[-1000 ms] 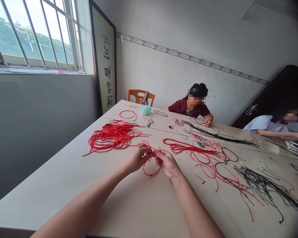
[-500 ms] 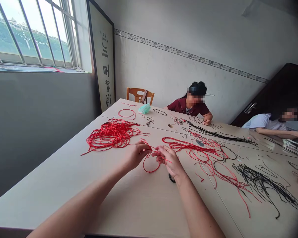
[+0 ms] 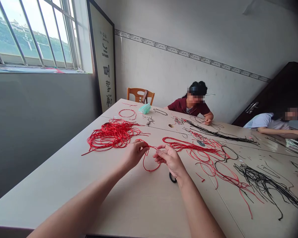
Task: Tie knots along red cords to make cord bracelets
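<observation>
Red cord (image 3: 151,170) stretches crosswise between left hand (image 3: 135,154) and right hand (image 3: 171,160), both pinched closed on it; its loop drops between them.

Daylight enters through the overexposed window (image 3: 32,43) far left of the left hand (image 3: 137,154), the wall (image 3: 42,122) below it is dim, and vignetting darkens corners right of the grip.

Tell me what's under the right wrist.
Partly covered at the wrist of the right hand, a black loop shows on the pale tabletop. The rest is hidden, so what the loop belongs to can't be told.
</observation>
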`<state>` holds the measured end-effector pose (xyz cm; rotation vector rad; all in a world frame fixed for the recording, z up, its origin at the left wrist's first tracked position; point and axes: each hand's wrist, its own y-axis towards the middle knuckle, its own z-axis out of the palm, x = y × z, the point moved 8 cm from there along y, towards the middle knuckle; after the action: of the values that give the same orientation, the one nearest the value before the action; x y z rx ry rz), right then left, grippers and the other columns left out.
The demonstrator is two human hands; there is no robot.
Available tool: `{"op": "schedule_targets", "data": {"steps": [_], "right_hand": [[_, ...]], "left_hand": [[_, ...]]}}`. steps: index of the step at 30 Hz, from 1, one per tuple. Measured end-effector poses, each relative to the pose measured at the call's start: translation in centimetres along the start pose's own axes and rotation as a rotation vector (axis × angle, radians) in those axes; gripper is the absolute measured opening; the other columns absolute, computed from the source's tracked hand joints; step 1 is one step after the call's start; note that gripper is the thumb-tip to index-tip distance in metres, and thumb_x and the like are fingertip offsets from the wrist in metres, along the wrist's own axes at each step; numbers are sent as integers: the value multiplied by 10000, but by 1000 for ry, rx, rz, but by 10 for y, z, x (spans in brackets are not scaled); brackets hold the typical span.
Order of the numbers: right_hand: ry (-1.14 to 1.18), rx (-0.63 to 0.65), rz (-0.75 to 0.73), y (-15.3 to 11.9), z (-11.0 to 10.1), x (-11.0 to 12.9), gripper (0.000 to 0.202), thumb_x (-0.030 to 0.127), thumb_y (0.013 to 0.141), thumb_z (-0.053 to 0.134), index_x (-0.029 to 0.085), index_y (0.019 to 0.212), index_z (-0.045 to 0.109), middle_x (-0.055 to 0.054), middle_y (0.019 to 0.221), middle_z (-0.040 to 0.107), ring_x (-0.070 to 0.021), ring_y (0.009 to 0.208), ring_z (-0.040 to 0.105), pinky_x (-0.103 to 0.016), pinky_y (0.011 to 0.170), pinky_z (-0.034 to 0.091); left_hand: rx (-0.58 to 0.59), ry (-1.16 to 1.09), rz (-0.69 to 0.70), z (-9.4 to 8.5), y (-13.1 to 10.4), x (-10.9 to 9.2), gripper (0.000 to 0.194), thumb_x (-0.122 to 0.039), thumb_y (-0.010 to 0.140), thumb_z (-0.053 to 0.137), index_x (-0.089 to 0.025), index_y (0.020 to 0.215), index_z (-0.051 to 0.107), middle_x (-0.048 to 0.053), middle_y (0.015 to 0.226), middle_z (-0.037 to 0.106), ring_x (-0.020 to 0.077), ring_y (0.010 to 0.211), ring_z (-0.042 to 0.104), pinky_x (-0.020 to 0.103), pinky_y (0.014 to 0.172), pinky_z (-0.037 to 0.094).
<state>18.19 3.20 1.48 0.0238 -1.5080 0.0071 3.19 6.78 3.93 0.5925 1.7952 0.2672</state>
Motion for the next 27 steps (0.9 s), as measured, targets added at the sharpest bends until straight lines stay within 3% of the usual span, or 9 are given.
{"op": "schedule_targets", "data": {"steps": [4, 9, 17, 21, 27], "right_hand": [[4, 25, -33, -2, 8, 2, 355, 407, 677, 685, 186, 856, 473, -47, 704, 677, -138, 549, 607, -246, 526, 457], [-126, 119, -11, -2, 16, -4, 304, 443, 723, 616, 168, 827, 539, -53, 684, 668, -133, 561, 592, -244, 539, 441], [-625, -142, -316, 8, -8, 5, 243, 422, 709, 603, 196, 763, 675, -24, 723, 623, -122, 583, 490, -243, 557, 394], [-635, -98, -327, 7, -1, 6, 243, 411, 736, 585, 189, 792, 667, -10, 661, 619, -122, 570, 482, -234, 539, 372], [-650, -73, -328, 6, 5, 6, 232, 393, 751, 576, 182, 797, 661, -2, 654, 620, -111, 537, 462, -233, 531, 365]], "left_hand": [[-27, 7, -20, -2, 1, 1, 154, -335, 709, 622, -198, 650, 661, 22, 647, 571, 124, 555, 408, 242, 551, 277], [77, -242, -221, 6, -2, 14, 281, -436, 683, 631, -164, 613, 620, -25, 510, 438, 89, 484, 293, 236, 485, 192], [308, -673, -481, 32, -15, 25, 294, -409, 625, 711, -136, 697, 628, 5, 643, 518, 61, 515, 334, 209, 497, 250], [349, -704, -467, 39, -18, 22, 236, -372, 676, 682, -144, 703, 627, -6, 641, 504, 59, 530, 340, 203, 514, 263], [286, -690, -392, 40, -16, 21, 216, -363, 703, 662, -150, 714, 627, -29, 599, 471, 53, 527, 322, 192, 512, 258]]}}
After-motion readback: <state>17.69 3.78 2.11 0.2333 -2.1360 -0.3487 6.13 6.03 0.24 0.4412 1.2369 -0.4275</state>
